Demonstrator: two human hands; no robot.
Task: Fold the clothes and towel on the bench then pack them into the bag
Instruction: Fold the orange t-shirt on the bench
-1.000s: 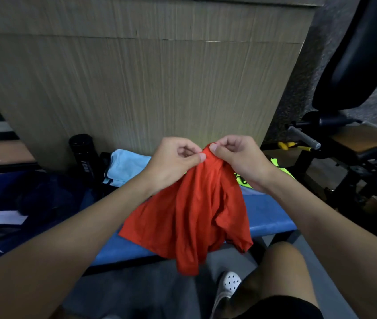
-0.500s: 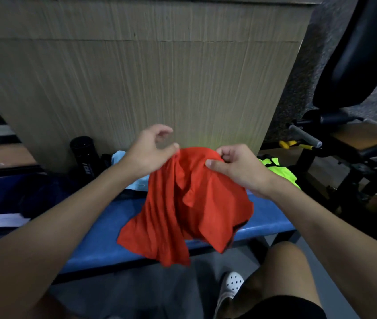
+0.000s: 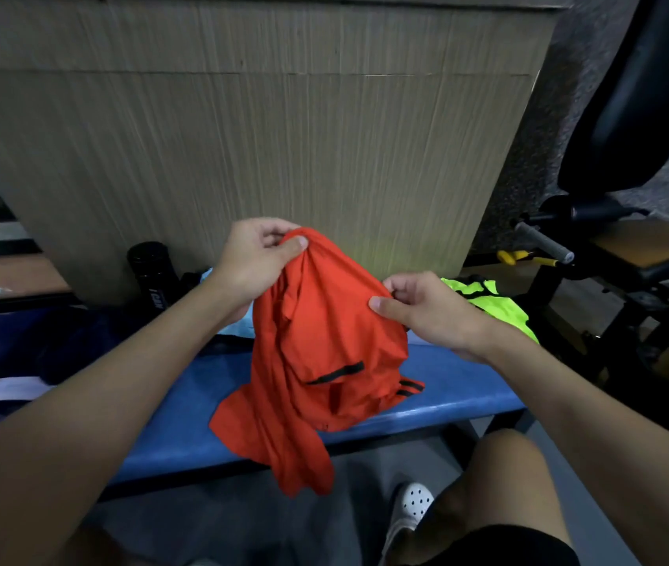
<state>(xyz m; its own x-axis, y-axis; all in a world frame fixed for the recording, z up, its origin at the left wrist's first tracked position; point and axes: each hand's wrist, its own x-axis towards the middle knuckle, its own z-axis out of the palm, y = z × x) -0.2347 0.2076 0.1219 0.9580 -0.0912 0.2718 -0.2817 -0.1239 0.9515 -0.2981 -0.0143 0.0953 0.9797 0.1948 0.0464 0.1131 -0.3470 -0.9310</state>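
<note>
The blue padded bench (image 3: 467,386) carries a neon yellow-green garment (image 3: 500,308) at its right end and a light-blue towel (image 3: 236,326) toward its back edge. The lower folds of a red garment (image 3: 324,361) drape over the bench's front edge.

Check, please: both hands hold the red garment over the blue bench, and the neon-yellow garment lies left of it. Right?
No: in the head view the neon-yellow garment lies right of the red garment, not left. The rest is correct.
</note>
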